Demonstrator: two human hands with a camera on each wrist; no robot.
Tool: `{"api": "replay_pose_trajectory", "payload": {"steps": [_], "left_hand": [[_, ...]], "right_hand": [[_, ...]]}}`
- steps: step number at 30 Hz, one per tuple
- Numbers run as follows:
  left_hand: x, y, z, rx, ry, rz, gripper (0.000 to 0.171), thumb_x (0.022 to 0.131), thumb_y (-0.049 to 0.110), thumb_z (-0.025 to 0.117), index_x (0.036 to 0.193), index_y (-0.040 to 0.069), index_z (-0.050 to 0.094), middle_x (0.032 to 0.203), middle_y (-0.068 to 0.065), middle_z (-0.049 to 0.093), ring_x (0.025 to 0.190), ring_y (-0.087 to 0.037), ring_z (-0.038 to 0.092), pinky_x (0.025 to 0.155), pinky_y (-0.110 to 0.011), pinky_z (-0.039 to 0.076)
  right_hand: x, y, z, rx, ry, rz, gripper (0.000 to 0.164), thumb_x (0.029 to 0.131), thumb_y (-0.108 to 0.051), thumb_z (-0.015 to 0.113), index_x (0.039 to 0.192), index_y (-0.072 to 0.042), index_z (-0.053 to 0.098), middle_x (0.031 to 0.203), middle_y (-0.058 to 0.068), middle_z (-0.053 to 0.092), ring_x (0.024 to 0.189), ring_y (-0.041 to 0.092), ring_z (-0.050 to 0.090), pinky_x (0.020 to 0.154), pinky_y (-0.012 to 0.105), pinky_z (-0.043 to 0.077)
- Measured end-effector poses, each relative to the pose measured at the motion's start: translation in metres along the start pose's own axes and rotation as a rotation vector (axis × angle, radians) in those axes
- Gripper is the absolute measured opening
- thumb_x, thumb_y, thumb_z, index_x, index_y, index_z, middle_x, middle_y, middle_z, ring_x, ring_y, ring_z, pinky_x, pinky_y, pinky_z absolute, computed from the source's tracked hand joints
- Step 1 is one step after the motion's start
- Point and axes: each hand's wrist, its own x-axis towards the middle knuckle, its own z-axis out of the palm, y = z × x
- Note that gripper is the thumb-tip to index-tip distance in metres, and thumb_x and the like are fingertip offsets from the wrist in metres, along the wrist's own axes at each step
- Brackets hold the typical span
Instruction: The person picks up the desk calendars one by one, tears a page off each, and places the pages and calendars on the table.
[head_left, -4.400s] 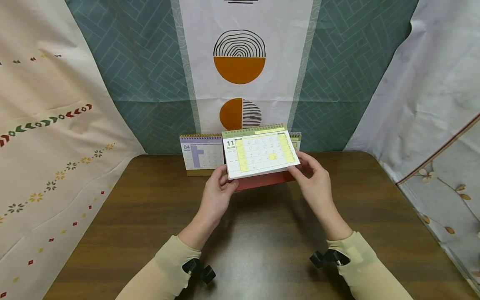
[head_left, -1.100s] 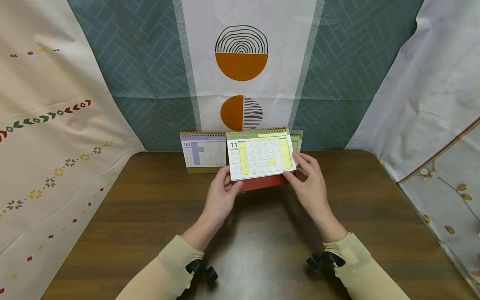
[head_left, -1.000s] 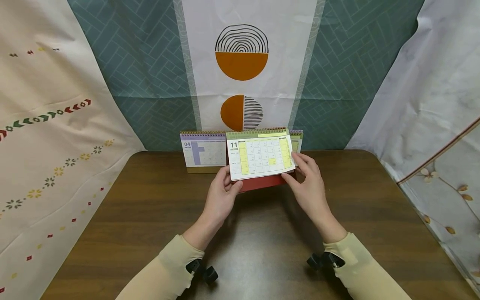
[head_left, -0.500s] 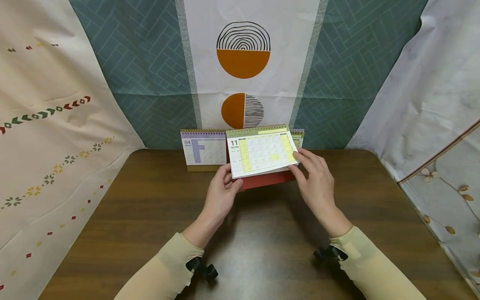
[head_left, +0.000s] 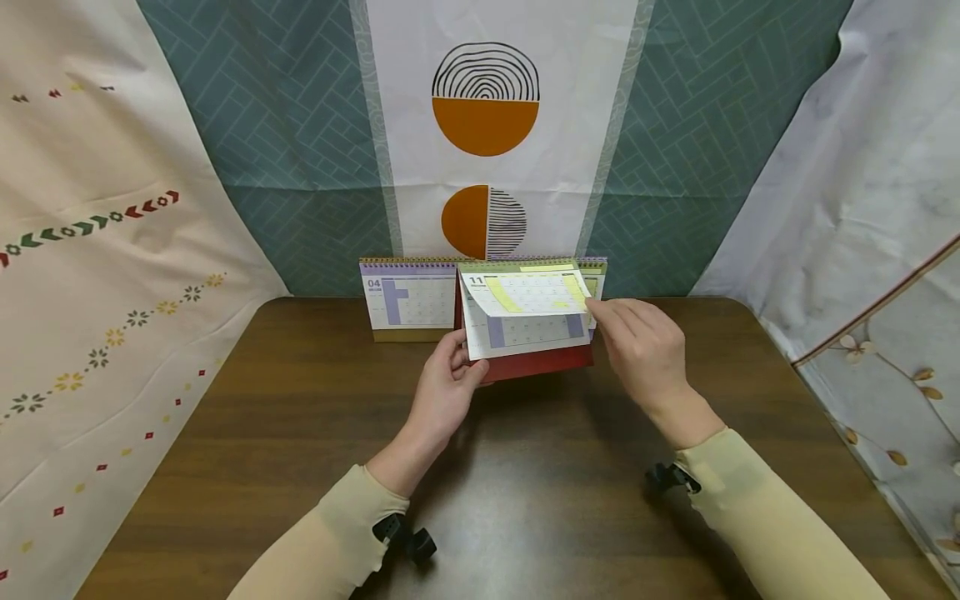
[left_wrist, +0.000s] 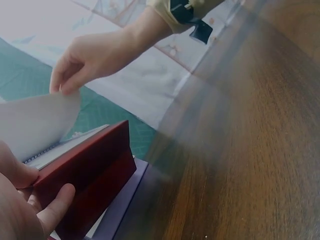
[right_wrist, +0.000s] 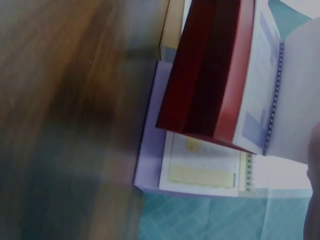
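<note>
My left hand [head_left: 438, 385] grips the lower left corner of a red-based desk calendar [head_left: 536, 364], which leans back. In the left wrist view, its thumb and fingers are around the end of the red base [left_wrist: 95, 175]. My right hand [head_left: 647, 350] pinches the right corner of the top page [head_left: 525, 294], marked 11 with yellow columns. That page is lifted and curved, and a page with purple columns [head_left: 525, 332] shows beneath it. The spiral binding [right_wrist: 275, 95] runs along the top in the right wrist view, where only a sliver of my right hand shows.
Behind, at left, stands a purple desk calendar [head_left: 408, 302] marked 04, on a tan base. Another calendar with a lavender base [right_wrist: 151, 165] stands behind at right, mostly hidden in the head view. The brown wooden table [head_left: 525, 492] ends at a patterned cloth backdrop [head_left: 300, 167].
The right hand has gone from the calendar's lower right edge up and to the right, raising the yellow page and uncovering the purple one. The left hand keeps its grip in place.
</note>
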Motion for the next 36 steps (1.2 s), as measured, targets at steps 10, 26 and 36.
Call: {"api": "replay_pose_trajectory", "payload": {"steps": [10, 26, 36], "left_hand": [[0.001, 0.003, 0.001, 0.016, -0.019, 0.002, 0.051, 0.106, -0.009, 0.064, 0.154, 0.000, 0.052, 0.132, -0.023, 0.074, 0.115, -0.032, 0.073, 0.091, -0.031, 0.060], [-0.001, 0.000, 0.003, -0.034, -0.031, -0.034, 0.052, 0.102, -0.006, 0.072, 0.150, 0.000, 0.055, 0.127, -0.023, 0.076, 0.106, -0.029, 0.075, 0.087, -0.032, 0.063], [-0.001, 0.000, 0.002, 0.035, 0.023, -0.033, 0.038, 0.113, 0.010, 0.063, 0.149, -0.001, 0.058, 0.128, -0.022, 0.075, 0.118, -0.029, 0.072, 0.098, -0.035, 0.058]], "right_hand": [[0.010, 0.011, -0.005, 0.140, -0.062, 0.059, 0.039, 0.082, 0.011, 0.092, 0.115, -0.009, 0.086, 0.101, 0.010, 0.082, 0.090, 0.030, 0.075, 0.077, 0.049, 0.063], [0.015, 0.011, -0.012, 0.196, -0.173, 0.160, 0.026, 0.079, -0.009, 0.099, 0.103, -0.011, 0.089, 0.093, 0.005, 0.081, 0.084, 0.025, 0.074, 0.066, 0.043, 0.060], [0.016, 0.004, -0.012, 0.166, -0.143, 0.087, 0.031, 0.083, -0.011, 0.098, 0.112, -0.008, 0.087, 0.102, 0.009, 0.082, 0.091, 0.030, 0.075, 0.072, 0.047, 0.062]]}}
